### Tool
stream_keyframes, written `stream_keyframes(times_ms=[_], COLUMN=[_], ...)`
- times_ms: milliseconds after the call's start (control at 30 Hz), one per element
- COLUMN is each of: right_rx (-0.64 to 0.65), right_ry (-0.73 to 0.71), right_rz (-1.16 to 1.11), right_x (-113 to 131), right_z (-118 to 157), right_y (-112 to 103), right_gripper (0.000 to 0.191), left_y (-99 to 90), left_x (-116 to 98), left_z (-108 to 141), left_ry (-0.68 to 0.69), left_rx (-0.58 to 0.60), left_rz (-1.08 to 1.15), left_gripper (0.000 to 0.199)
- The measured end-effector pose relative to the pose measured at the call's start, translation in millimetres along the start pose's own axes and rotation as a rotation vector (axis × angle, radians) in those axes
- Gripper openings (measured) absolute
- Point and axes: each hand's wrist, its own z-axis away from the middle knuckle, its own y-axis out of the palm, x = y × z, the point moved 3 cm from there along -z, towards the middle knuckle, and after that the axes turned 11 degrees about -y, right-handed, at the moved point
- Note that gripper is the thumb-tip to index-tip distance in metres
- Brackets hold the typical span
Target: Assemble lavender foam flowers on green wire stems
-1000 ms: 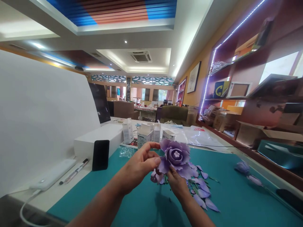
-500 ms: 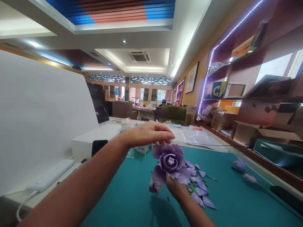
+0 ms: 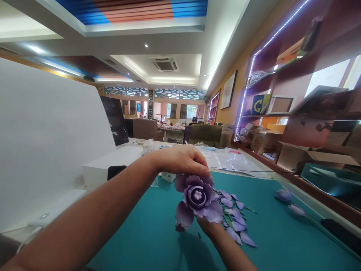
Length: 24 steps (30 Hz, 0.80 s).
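Note:
A large purple flower (image 3: 197,195) with layered petals faces the camera above the teal mat (image 3: 146,226). My left hand (image 3: 187,160) reaches over its top, thumb and fingers closed on the upper petals. Behind and below the bloom, my right hand (image 3: 207,226) is closed, its fingers hidden by the petals; it supports the flower from underneath. A smaller purple bloom (image 3: 181,227) hangs at the lower left of the large one. Loose purple petals (image 3: 238,226) with green bits lie on the mat to the right.
Two purple buds on a stem (image 3: 296,210) lie at the right, near a black object (image 3: 340,233). A white box (image 3: 113,162) and a white power bank-like device (image 3: 56,210) are at the left. Clear plastic sheets (image 3: 234,162) lie behind the mat. Shelves stand at the right.
My left hand has come down onto the flower's upper petals. The flower has shifted slightly left and turned a little. The camera view has moved slightly.

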Motion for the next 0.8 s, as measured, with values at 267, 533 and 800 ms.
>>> stream_keyframes(times_ms=[267, 533, 800], right_rx=[-0.013, -0.042, 0.028], right_ry=[0.021, 0.027, 0.089], right_rz=[0.017, 0.021, -0.109], right_x=[-6.7, -3.4, -6.3], right_z=[-4.1, -7.3, -9.6], right_y=[-7.7, -7.9, -2.6], right_gripper=[0.022, 0.027, 0.029], left_y=[-7.6, -2.0, -2.7], left_x=[9.5, 16.5, 16.4], left_z=[13.0, 17.3, 18.8], left_ry=[-0.039, -0.103, -0.108], left_rx=[-0.155, -0.164, -0.220], left_rz=[0.285, 0.415, 0.479], left_gripper=[0.036, 0.027, 0.016])
